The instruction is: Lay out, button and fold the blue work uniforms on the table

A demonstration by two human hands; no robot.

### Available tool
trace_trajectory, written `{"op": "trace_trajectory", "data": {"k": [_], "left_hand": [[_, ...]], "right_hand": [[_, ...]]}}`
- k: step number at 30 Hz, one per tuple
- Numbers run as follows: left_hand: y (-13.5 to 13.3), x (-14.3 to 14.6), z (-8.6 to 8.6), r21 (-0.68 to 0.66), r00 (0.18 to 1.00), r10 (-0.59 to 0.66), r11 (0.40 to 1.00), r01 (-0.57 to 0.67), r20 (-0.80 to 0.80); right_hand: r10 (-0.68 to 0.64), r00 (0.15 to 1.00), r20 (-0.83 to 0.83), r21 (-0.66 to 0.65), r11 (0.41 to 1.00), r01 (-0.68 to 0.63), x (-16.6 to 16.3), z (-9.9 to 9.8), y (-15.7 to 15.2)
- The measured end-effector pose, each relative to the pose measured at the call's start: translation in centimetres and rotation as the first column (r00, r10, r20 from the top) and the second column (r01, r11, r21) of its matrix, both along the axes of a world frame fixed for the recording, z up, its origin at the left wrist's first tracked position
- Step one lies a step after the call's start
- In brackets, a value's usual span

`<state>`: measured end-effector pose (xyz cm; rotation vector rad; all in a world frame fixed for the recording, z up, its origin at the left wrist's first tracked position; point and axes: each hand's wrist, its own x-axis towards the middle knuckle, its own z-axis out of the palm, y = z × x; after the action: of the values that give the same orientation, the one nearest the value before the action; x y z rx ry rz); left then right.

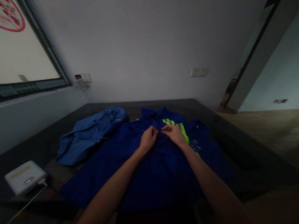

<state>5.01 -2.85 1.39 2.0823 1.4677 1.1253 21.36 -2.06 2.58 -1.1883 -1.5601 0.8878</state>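
A dark blue collared shirt (131, 152) lies spread on the dark table, its collar toward the wall. Over its front, just below the collar, my left hand (149, 137) pinches the cloth with thumb and fingers together. Close beside it, my right hand (174, 133) also pinches the shirt's front edge between thumb and fingertips. Whether a button sits between the fingers is too small and dark to tell. Under and right of my right hand lies blue clothing with yellow-green reflective strips (184, 132) and white print on its chest.
A lighter blue folded garment (88, 132) lies to the left on the dark table (200, 110). A white box (26, 176) with a cable stands at the front left. A long black object (236, 153) lies at the right. Wall sockets (199, 72) are behind.
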Motion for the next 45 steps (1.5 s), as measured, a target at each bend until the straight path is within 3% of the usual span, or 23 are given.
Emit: {"op": "trace_trajectory", "data": {"k": [4,10,16,20,28,34,37,45], "left_hand": [[-0.6,0.2,0.4,0.059,0.998,0.032,0.998,-0.029,-0.049],[-1.0,0.3,0.2,0.045,0.995,0.059,0.997,-0.056,-0.081],[-0.4,0.3,-1.0,0.035,0.997,0.055,0.998,-0.054,-0.046],[0.0,0.3,-1.2,0.043,0.997,-0.015,0.999,0.012,0.071],[0.8,-0.2,-0.1,0.131,0.942,-0.248,0.966,0.222,0.228],[1.8,-0.3,-0.7,-0.027,0.806,-0.315,0.925,0.379,0.5],[1.9,-0.3,-0.8,-0.056,0.823,-0.323,0.918,0.391,0.467],[1.7,-0.4,-1.1,-0.006,0.91,-0.25,0.964,0.267,0.33]], "right_hand": [[0.0,0.998,0.061,0.058,0.998,-0.003,-0.3,0.2,-0.4],[-0.132,0.926,0.354,0.342,0.94,0.003,-1.5,0.1,-1.6],[-0.07,0.822,0.566,0.4,0.894,-0.2,-1.8,-0.2,-2.3],[-0.044,0.847,0.53,0.425,0.878,-0.221,-1.6,-0.2,-2.1],[-0.071,0.945,0.318,0.41,0.909,-0.07,-0.8,0.4,-1.4],[-0.018,0.967,0.254,0.361,0.929,-0.078,-0.6,0.8,-1.5],[-0.008,0.966,0.258,0.34,0.937,-0.083,-0.7,0.8,-1.6],[-0.083,0.939,0.333,0.384,0.922,-0.055,-1.1,1.0,-2.3]]}}
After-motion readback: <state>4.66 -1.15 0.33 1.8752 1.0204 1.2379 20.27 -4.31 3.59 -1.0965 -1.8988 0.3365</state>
